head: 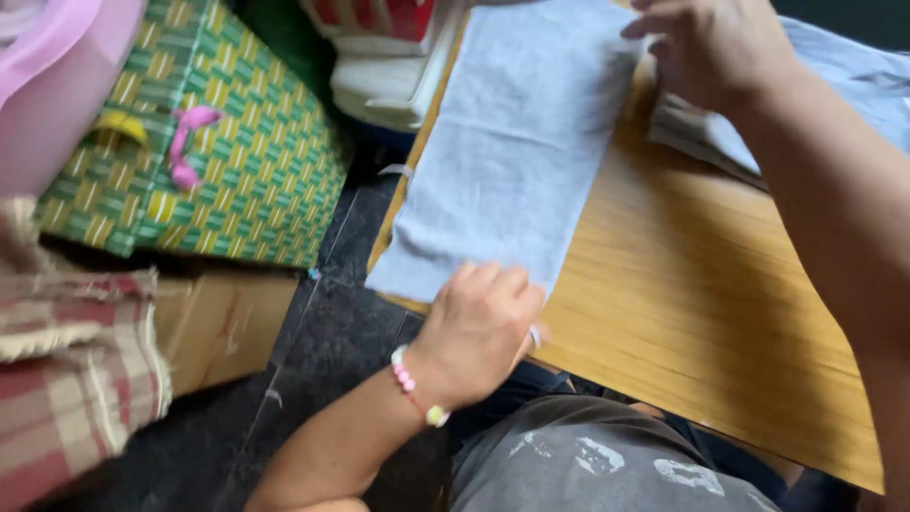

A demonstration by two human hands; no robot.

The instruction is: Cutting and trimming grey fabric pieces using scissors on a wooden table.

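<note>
**Cloth pinned flat at both ends**

A grey cloth (517, 142) lies lengthwise on the wooden table (692, 284), its near-left corner overhanging the edge. The left hand (479, 327), fingers curled, presses the near end down; the right hand (706, 47) pinches the far edge. Held at both ends, the cloth lies stretched and smooth. A woven green basket (227, 142) stands on the floor beside the table.

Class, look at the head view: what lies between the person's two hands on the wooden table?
The light grey cloth stretches between the left hand and the right hand, flat on the wooden table.
</note>
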